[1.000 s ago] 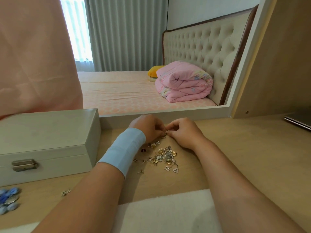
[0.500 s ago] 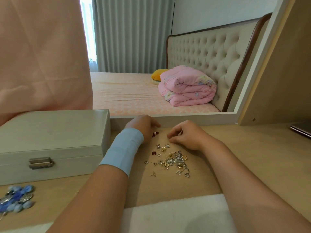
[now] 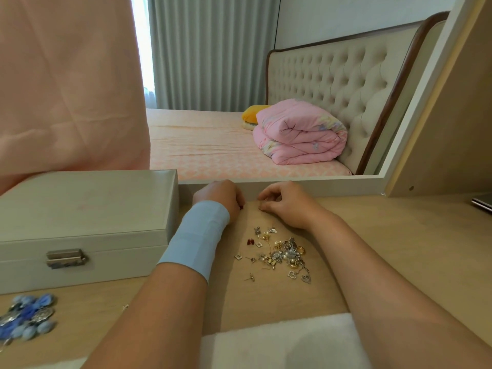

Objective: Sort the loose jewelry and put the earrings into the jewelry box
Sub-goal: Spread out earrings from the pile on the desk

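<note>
My left hand [image 3: 217, 198] and my right hand [image 3: 286, 206] both rest on the wooden table [image 3: 399, 249], close to the lower frame of the mirror [image 3: 306, 185] and a little apart from each other. The fingers of my left hand are curled under, and the back of the hand hides them. A small red piece [image 3: 241, 207] shows just at their tips, but I cannot tell if I pinch it or only touch it. On this wrist I wear a light blue band [image 3: 195, 235]. The fingers of my right hand are also curled, with thumb and forefinger brought near together, their tips down at the table. I cannot tell if something is between them. The loose jewelry [image 3: 285, 253] lies in a small heap on the table, nearer to me than both hands, between my forearms, with some single pieces scattered at its left side. The jewelry box [image 3: 80, 209] stands on the table to the left of my left arm, its lid closed and its metal clasp [image 3: 66, 258] facing me. A blue beaded piece [image 3: 26, 318] lies in front of the box, and a white cloth [image 3: 279, 342] is at the near edge.
</note>
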The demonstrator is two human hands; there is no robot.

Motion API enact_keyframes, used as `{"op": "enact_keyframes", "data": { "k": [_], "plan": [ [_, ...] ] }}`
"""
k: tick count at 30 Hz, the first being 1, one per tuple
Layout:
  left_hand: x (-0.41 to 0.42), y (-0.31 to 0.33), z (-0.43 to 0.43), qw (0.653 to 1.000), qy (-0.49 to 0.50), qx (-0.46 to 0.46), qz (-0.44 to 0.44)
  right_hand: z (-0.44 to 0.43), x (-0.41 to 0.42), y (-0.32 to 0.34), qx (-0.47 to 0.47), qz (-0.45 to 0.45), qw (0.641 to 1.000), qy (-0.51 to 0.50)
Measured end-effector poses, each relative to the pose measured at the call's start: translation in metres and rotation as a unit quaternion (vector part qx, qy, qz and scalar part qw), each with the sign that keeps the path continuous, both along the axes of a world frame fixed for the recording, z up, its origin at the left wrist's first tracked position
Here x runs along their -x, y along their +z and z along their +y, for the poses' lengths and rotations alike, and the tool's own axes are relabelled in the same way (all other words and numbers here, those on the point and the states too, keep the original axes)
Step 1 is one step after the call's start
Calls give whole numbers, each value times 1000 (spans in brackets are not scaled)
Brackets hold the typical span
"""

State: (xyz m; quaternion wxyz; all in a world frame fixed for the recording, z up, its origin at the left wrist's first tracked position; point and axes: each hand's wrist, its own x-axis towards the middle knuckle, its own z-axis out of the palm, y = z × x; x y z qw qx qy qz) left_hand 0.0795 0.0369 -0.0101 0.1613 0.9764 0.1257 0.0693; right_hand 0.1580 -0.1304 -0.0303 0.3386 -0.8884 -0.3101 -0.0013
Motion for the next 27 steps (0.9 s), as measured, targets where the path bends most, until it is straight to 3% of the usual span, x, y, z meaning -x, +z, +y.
{"op": "enact_keyframes", "data": {
  "k": [4, 9, 13, 18, 22, 27],
  "plan": [
    [3, 9, -2, 1000, -11, -9, -17, -19, 6, 20, -40, -14, 999, 8],
    [6, 21, -9, 994, -83, 55, -37, -31, 19, 39, 75, 92, 990, 80],
    [9, 18, -15, 986, -131, 101, -29, -23, 24, 32, 112, 74, 989, 65],
    [13, 18, -13, 976, -129, 169, -41, -16, 25, 31, -27, 93, 994, 56],
    [15, 30, -9, 972, -99, 193, -87, -8, 29, 30, -168, 158, 972, 36],
    [18, 43, -3, 983, -67, 145, -92, -7, 28, 32, -157, 176, 971, 42]
  ]
}}
